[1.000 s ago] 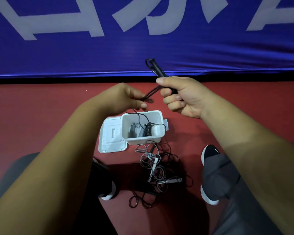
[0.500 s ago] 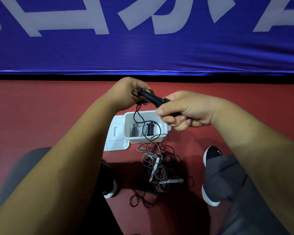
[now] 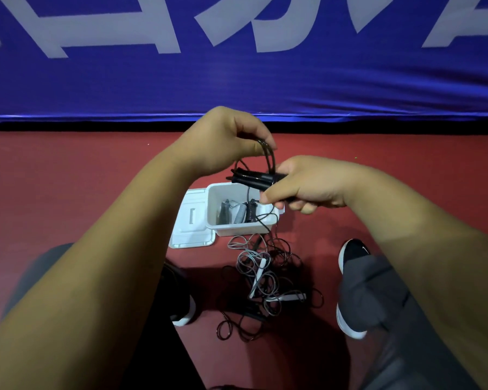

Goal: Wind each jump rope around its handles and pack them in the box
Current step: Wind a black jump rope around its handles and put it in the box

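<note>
My right hand (image 3: 302, 187) grips the two black handles (image 3: 251, 178) of a jump rope, held side by side and pointing left, above the white box (image 3: 237, 229). My left hand (image 3: 231, 139) pinches a loop of the black cord (image 3: 268, 156) just above the handles. The rest of that cord hangs down past the box to the floor. Inside the box lie wound ropes, one grey (image 3: 238, 216) and one black (image 3: 250, 211). A tangle of grey and black ropes (image 3: 265, 280) with white handles lies on the red floor in front of the box.
The box's white lid (image 3: 192, 226) lies open flat at its left. A blue banner (image 3: 237, 66) stands behind the floor strip. My shoes (image 3: 352, 254) and grey-trousered legs flank the rope tangle.
My left hand rose above the handles, drawing the cord up into a loop. My right hand turned the handles from pointing up-left to lying level over the box.
</note>
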The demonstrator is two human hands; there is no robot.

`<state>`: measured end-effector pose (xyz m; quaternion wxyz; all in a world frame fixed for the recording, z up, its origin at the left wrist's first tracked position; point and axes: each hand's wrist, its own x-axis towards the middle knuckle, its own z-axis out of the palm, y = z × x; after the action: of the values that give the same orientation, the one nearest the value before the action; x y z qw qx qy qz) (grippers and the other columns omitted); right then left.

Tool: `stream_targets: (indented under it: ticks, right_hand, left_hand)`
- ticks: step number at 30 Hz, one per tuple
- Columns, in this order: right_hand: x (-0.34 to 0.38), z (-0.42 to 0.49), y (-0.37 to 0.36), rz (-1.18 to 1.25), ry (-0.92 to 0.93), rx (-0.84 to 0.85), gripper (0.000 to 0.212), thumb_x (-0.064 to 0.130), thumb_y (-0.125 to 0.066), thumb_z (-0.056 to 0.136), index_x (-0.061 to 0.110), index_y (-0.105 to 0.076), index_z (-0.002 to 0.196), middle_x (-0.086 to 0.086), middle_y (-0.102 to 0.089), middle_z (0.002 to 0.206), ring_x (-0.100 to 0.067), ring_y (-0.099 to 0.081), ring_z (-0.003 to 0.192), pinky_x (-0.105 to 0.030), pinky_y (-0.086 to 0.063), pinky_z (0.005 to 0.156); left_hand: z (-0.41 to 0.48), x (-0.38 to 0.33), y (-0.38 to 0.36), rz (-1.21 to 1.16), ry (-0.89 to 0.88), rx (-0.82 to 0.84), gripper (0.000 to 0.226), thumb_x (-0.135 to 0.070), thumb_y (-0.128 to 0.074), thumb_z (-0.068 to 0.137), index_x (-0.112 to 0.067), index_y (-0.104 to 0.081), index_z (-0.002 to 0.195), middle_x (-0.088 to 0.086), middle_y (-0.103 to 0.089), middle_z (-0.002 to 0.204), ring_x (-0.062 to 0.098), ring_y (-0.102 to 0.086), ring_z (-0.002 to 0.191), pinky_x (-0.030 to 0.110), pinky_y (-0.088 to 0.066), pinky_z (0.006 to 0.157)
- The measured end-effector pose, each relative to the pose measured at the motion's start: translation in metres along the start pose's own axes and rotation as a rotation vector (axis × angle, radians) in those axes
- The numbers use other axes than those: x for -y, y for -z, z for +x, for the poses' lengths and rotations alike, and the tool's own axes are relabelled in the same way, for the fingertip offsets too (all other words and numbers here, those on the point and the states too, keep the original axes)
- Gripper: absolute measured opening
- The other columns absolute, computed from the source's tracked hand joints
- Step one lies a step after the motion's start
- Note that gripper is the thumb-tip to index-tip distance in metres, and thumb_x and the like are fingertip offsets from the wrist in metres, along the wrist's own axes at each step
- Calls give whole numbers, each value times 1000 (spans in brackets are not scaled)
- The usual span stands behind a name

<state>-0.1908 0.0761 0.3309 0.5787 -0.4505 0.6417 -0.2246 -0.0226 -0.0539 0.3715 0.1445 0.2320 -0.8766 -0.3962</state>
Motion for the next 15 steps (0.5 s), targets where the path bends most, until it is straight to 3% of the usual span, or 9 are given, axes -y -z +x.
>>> stream_targets:
  ticks: [3,6,8,12,15]
  right_hand:
    - [-1,4,3,-155,57,-194,19,20,-79,90,11,-67,102,-2,-69,71,-16,-46,53,-26,-36,45]
    - [-1,5,4,-274,99,-288,15,24,-79,89,18,-70,99,0,-75,74,-14,-49,50,-25,-39,45]
    - [-1,7,2,-389,122,-360,13,27,-80,88,21,-71,94,3,-77,78,-9,-55,53,-24,-41,49]
    - [0,10,3,-409,155,-441,13,29,-80,86,23,-70,92,7,-76,77,-11,-62,64,-30,-45,59]
    - [0,12,4,-451,140,-478,15,29,-80,86,23,-66,88,6,-69,74,-15,-58,63,-30,-41,57]
  left_hand:
    - [-1,4,7,126,82,17,11,-23,-77,94,-33,-80,97,-11,-75,89,9,-69,81,31,-56,73]
    - [-5,11,12,242,129,72,8,-32,-70,99,-36,-77,103,-17,-71,86,-2,-63,77,17,-45,67]
    - [-6,12,12,277,132,83,11,-34,-68,101,-36,-75,109,-19,-69,90,-4,-62,80,13,-43,68]
    - [-8,13,11,310,134,119,19,-36,-62,104,-36,-73,119,-16,-69,99,2,-65,80,26,-50,75]
    - [-10,13,11,278,142,131,24,-38,-63,104,-37,-72,125,-15,-71,103,7,-69,76,28,-55,76]
